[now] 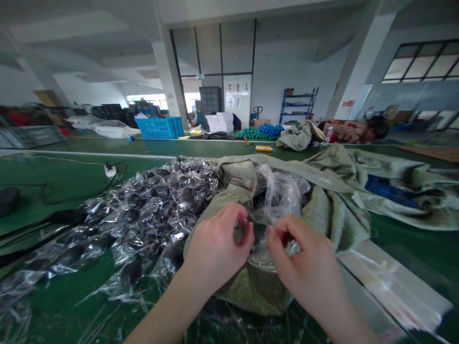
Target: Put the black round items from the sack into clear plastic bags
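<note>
Both my hands are over the mouth of a green woven sack (258, 291), which holds clear plastic bags (283, 191). My left hand (220, 241) has its thumb and fingertips curled close together at the sack's opening; anything between them is too small to make out. A short gap to its right, my right hand (304, 255) has its thumb pressed towards the bent forefinger, and what it pinches, if anything, cannot be made out. Left of the sack lies a large heap of dark rounded pieces in clear wrappers (154, 205).
Flat clear plastic sleeves (394, 286) lie at the right. Another open sack (423, 191) with blue material is beyond them. A blue crate (159, 127), an orange roll (263, 149) and a white plug (110, 170) are farther back. A person lies slumped at the back right.
</note>
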### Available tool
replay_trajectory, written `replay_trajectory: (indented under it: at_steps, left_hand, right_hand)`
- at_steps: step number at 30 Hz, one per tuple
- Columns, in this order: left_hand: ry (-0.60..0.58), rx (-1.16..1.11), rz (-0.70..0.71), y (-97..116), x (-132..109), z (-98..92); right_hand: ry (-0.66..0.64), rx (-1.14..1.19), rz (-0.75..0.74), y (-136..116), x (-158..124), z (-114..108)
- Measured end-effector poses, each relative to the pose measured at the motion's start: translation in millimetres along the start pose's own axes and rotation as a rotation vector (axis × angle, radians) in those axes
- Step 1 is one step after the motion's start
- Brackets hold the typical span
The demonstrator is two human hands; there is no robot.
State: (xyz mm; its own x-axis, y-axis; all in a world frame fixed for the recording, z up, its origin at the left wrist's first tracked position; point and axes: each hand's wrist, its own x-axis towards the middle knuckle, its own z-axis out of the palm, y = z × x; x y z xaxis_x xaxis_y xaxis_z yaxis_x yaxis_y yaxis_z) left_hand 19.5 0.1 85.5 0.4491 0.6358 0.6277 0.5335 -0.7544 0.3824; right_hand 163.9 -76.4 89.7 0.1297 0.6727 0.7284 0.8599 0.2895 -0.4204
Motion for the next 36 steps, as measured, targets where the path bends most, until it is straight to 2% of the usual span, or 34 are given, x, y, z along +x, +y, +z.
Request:
replay_trajectory:
  at_steps: [4, 8, 14, 17, 19, 25, 28, 31, 33, 36]
  left_hand:
    - [-0.073, -0.067, -0.068, -1.2, 3.4, 5.0]
    - [-0.111, -0.065, 0.006, -0.1, 3.7, 0.6]
    - [0.108, 0.012, 0.163, 15.6, -6.2, -20.5]
    - [0.251, 0.135, 0.147, 18.1, -8.1, -27.4]
    - [0.289, 0.194, 0.119, 15.9, -6.9, -28.5]
    - [0.201, 0.180, 0.150, 13.1, -5.6, -27.0]
    - [0.151, 0.189, 0.166, 11.7, -5.2, -28.2]
    - [0.120, 0.282, 0.083, 1.9, -0.1, -29.0]
    - [0.083, 0.361, -0.010, -8.4, 4.7, -28.8]
    - [0.014, 0.444, -0.097, -22.1, 9.7, -28.3]
  right_hand:
    - [-0.084, 0.024, -0.011, 2.6, 2.3, 1.3]
    - [-0.048, 0.001, -0.001, 4.6, 1.5, -1.0]
    - [-0.048, -0.039, -0.017, -10.2, -4.1, -17.3]
    - [-0.049, -0.072, 0.009, -14.8, -5.9, -22.1]
    - [-0.035, -0.092, 0.041, -13.5, -5.4, -21.1]
    - [-0.035, -0.088, 0.001, -10.0, -5.9, -14.0]
    - [-0.138, -0.031, -0.029, -13.1, -6.7, -19.3]
    - [-0.299, 0.097, -0.005, -5.5, -1.7, -19.4]
    - [-0.350, 0.134, 0.036, 9.8, 2.8, -7.3]
    - [-0.431, -0.044, 0.039, 41.5, 0.6, 30.0]
